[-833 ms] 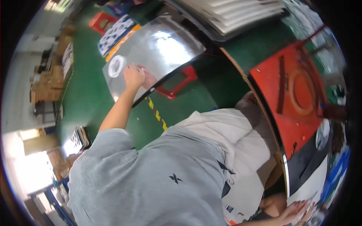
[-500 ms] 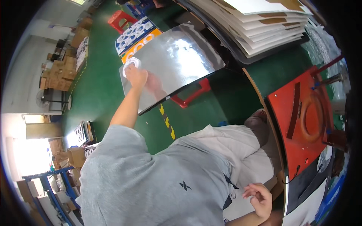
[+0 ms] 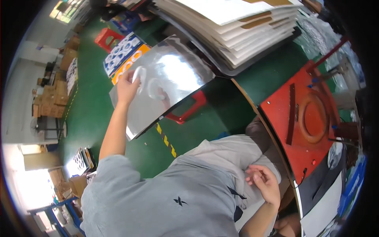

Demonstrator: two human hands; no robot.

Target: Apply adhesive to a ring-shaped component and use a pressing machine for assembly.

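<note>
My left hand [image 3: 127, 89] reaches out over a shiny silver sheet [image 3: 150, 110] and pinches a white ring [image 3: 141, 75]. The ring is tilted on edge above the sheet, and its faint reflection shows in the surface. Fingers hide part of its near side. My right hand [image 3: 266, 185] hangs near my lap beside the table edge. Its fingers are loosely curled and apart, with nothing in them.
Beyond the sheet lie an orange board [image 3: 130, 62] and a blue board [image 3: 123, 50], both with white rings. A stack of white sheets [image 3: 241, 39] stands at the far right. A red plate with a round raised ring [image 3: 290, 106] is on my right. A red stool [image 3: 106, 38] stands behind.
My left hand has raised the white ring from nearly flat on the silver sheet to standing on edge. My right hand stays near my lap. The view has shifted.
</note>
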